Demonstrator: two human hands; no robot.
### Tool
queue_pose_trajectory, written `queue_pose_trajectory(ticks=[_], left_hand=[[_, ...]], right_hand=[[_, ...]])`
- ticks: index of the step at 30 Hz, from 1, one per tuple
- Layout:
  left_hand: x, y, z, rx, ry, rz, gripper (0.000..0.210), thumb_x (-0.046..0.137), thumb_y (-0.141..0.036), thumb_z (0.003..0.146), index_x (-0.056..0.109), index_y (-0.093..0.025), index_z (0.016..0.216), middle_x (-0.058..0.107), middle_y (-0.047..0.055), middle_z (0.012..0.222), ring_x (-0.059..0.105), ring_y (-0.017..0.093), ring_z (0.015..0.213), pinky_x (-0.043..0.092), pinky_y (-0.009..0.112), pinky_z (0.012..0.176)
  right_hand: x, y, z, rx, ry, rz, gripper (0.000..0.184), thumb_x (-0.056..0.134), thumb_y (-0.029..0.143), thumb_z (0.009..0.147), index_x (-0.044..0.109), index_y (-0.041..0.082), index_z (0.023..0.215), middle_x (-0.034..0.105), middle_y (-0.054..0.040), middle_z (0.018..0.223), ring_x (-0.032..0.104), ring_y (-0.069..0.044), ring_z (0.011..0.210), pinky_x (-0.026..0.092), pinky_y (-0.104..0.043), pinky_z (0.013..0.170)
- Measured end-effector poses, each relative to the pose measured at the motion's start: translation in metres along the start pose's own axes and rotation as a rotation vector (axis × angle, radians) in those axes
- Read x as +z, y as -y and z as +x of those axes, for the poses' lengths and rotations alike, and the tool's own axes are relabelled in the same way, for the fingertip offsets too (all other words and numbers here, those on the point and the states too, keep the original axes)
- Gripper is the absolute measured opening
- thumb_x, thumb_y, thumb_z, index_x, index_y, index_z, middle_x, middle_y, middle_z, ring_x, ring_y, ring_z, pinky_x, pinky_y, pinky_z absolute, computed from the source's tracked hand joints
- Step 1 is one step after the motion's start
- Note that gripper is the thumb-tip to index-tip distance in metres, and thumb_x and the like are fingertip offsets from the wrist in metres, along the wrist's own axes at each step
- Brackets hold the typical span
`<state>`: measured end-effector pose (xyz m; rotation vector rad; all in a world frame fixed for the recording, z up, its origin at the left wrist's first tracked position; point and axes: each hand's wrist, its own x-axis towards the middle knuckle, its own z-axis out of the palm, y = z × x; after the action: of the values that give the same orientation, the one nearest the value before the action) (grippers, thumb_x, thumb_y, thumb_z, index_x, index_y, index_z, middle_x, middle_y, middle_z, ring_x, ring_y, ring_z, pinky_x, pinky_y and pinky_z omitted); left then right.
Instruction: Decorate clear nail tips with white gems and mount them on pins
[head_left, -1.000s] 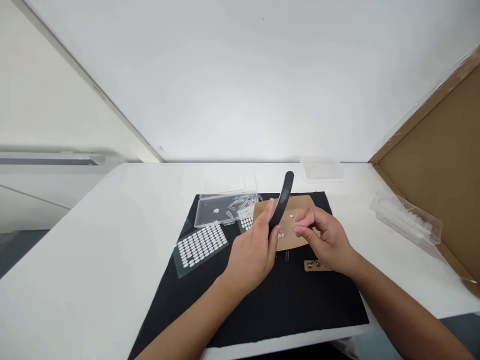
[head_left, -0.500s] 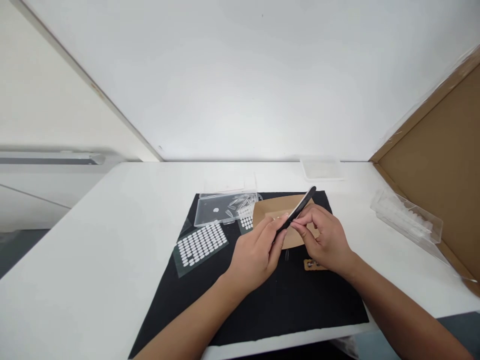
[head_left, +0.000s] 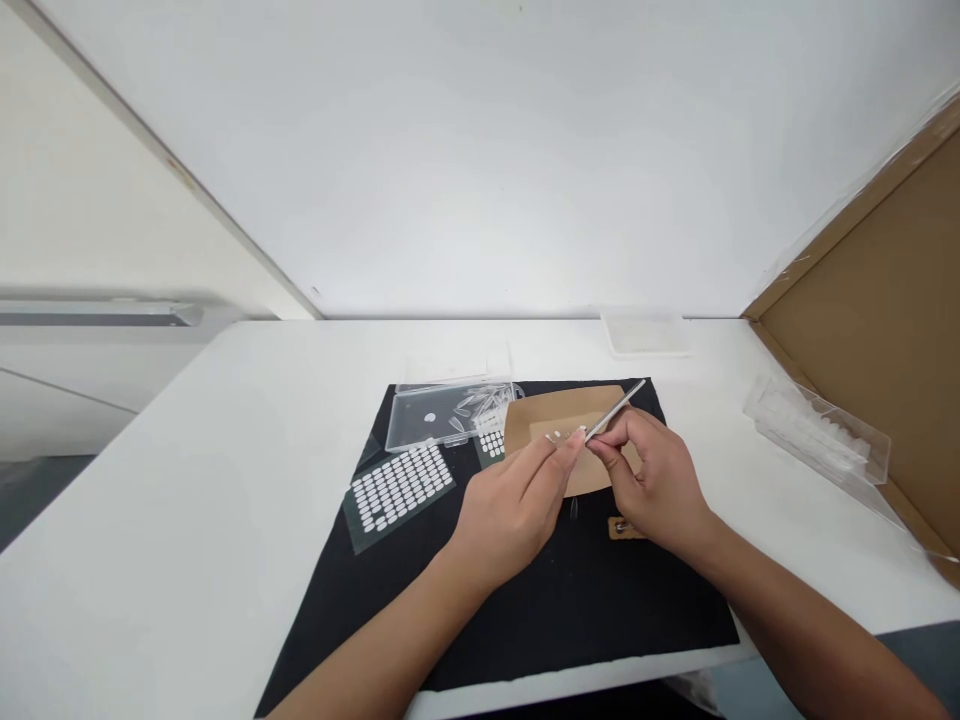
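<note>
Hands (head_left: 525,500) (head_left: 652,480) pinch one file (head_left: 616,408) over card (head_left: 547,415).

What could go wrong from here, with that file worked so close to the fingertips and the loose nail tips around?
1. The nail file, held edge-on in the left hand, meets the right hand at the fingertips; a slip could scrape skin.
2. The piece pinched there is too small to see clearly and might drop onto the black mat.
3. A forearm could nudge the sticker sheet or the clear box.
</note>
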<state>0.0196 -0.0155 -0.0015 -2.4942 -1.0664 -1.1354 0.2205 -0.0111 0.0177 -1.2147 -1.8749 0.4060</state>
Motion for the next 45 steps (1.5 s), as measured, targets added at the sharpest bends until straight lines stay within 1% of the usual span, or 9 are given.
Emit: queue_pose_trajectory(ticks=[8,12,20,23,27,31,35,40,45], left_hand=[[0.002,0.0,0.001,-0.034,-0.012,-0.064,0.034,0.057,-0.01,0.104,0.059,-0.014,0.138,0.073,0.006,0.092,0.071,0.017,0.078,0.055,0.023,0.066],[0.003,0.0,0.002,-0.057,-0.013,-0.083,0.034,0.057,-0.011,0.104,0.06,-0.014,0.138,0.072,0.007,0.094,0.072,0.017,0.08,0.056,0.025,0.07],[0.004,0.002,-0.002,-0.114,0.013,-0.183,0.035,0.055,-0.013,0.106,0.058,-0.016,0.14,0.074,0.009,0.103,0.074,0.018,0.09,0.06,0.025,0.076],[0.006,0.003,-0.003,-0.11,0.014,-0.198,0.034,0.055,-0.012,0.106,0.059,-0.017,0.139,0.074,0.009,0.103,0.074,0.018,0.09,0.061,0.025,0.076],[0.008,0.004,-0.004,-0.119,0.028,-0.189,0.034,0.055,-0.014,0.106,0.058,-0.017,0.14,0.074,0.009,0.101,0.074,0.017,0.086,0.061,0.025,0.074],[0.009,0.004,-0.004,-0.103,0.012,-0.203,0.035,0.056,-0.013,0.106,0.058,-0.018,0.14,0.074,0.009,0.101,0.075,0.017,0.087,0.061,0.025,0.074],[0.009,0.005,-0.005,-0.103,0.021,-0.18,0.037,0.057,-0.013,0.105,0.058,-0.018,0.141,0.075,0.01,0.107,0.076,0.019,0.092,0.062,0.027,0.078],[0.008,0.005,-0.005,-0.079,0.014,-0.159,0.039,0.06,-0.01,0.102,0.058,-0.017,0.141,0.076,0.011,0.106,0.076,0.019,0.09,0.061,0.026,0.075],[0.008,0.009,-0.004,-0.175,-0.101,-0.07,0.04,0.063,-0.01,0.1,0.059,-0.016,0.14,0.076,0.011,0.109,0.076,0.022,0.097,0.062,0.03,0.084]], right_hand=[[0.004,-0.005,0.004,-0.064,0.041,-0.065,0.024,0.059,0.026,0.104,0.052,0.024,0.081,0.065,-0.0006,0.076,0.059,-0.019,0.07,0.041,-0.036,0.067],[0.005,-0.006,0.006,-0.023,-0.036,-0.094,0.021,0.059,0.024,0.104,0.054,0.024,0.084,0.066,-0.0008,0.079,0.06,-0.019,0.073,0.04,-0.037,0.07],[0.003,-0.009,0.008,-0.057,-0.062,-0.081,0.023,0.061,0.026,0.106,0.054,0.024,0.084,0.067,0.0004,0.08,0.061,-0.019,0.075,0.038,-0.037,0.075],[0.003,-0.008,0.008,-0.097,-0.001,-0.109,0.026,0.061,0.027,0.106,0.053,0.023,0.082,0.065,0.0025,0.076,0.059,-0.016,0.069,0.036,-0.036,0.073],[0.004,-0.007,0.007,-0.071,-0.074,-0.159,0.026,0.06,0.027,0.107,0.052,0.022,0.083,0.066,0.0021,0.077,0.061,-0.016,0.072,0.034,-0.034,0.073],[0.004,-0.007,0.006,-0.114,0.01,-0.144,0.026,0.059,0.026,0.107,0.054,0.022,0.082,0.066,0.003,0.076,0.059,-0.015,0.069,0.033,-0.034,0.074],[0.006,-0.008,0.006,-0.099,-0.066,-0.182,0.026,0.058,0.024,0.107,0.053,0.021,0.082,0.066,0.0027,0.077,0.057,-0.014,0.068,0.032,-0.034,0.074],[0.002,-0.009,0.006,-0.163,0.023,-0.156,0.025,0.058,0.024,0.106,0.053,0.021,0.082,0.062,0.0034,0.073,0.054,-0.014,0.067,0.031,-0.033,0.072],[-0.016,-0.012,0.009,-0.324,0.158,-0.088,0.025,0.06,0.028,0.108,0.058,0.02,0.084,0.064,0.0013,0.075,0.055,-0.015,0.069,0.034,-0.032,0.071]])
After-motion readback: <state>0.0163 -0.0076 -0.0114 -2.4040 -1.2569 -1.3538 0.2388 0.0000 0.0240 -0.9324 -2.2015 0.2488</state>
